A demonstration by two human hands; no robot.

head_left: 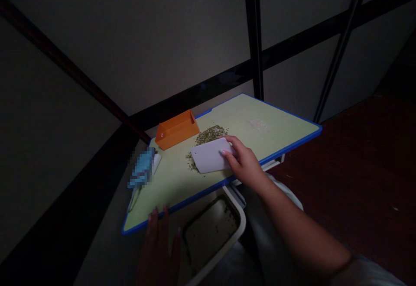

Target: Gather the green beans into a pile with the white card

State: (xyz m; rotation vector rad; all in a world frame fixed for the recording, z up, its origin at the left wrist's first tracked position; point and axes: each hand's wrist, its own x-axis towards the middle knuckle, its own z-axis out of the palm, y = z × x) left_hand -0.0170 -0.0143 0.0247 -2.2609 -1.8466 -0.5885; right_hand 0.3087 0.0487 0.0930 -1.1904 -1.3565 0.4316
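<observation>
My right hand (243,163) is closed on a white flat scraper (209,155), held edge-down on a pale green tabletop with a blue rim (292,145). The scraper sits against a pile of small green beans (209,133), with a few more beans at its left edge. My left hand (160,242) lies below the table's near edge with its fingers stretched out, the tips touching the blue rim. It holds nothing.
An orange open box (177,129) stands on the table behind the beans. A white bin (212,234) with scattered beans inside sits under the near edge. A blurred blue-and-white item (143,169) lies at the table's left. Dark frame bars run behind; a reddish floor lies right.
</observation>
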